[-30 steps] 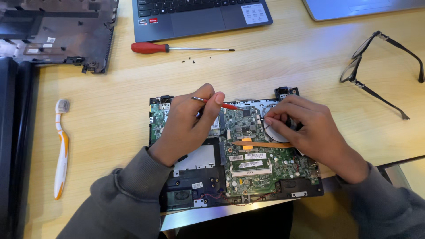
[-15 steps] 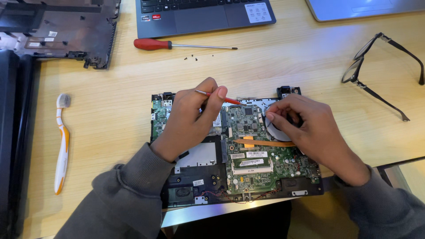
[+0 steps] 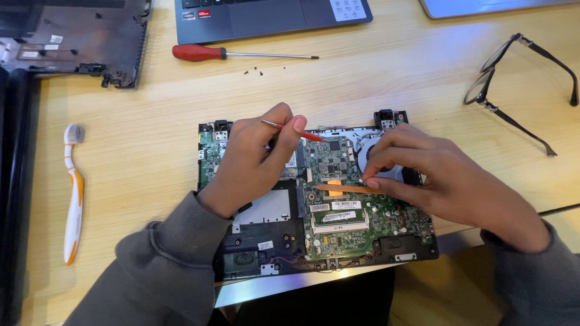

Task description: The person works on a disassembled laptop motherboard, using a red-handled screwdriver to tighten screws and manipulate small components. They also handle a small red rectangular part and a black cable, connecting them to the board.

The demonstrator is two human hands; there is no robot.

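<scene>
From my head camera, I look down on an opened laptop base (image 3: 314, 199) lying on the wooden table (image 3: 393, 84), its green circuit board (image 3: 344, 217) bare. My left hand (image 3: 257, 160) is curled shut on a small red-tipped tool (image 3: 293, 131), pinched between thumb and forefinger, its tip pointing right over the far part of the board. My right hand (image 3: 441, 178) rests on the right side of the base beside the round fan (image 3: 371, 151), fingers bent and fingertips (image 3: 371, 183) pressing at the end of the copper strip (image 3: 344, 189); I cannot tell whether they pinch anything.

Farther off lie a red-handled screwdriver (image 3: 241, 54) and a few tiny screws (image 3: 254, 72) just near it. Spectacles (image 3: 519, 84) sit far right, a white and orange toothbrush (image 3: 74, 193) lies left, and a dark plastic cover (image 3: 78, 39) is far left.
</scene>
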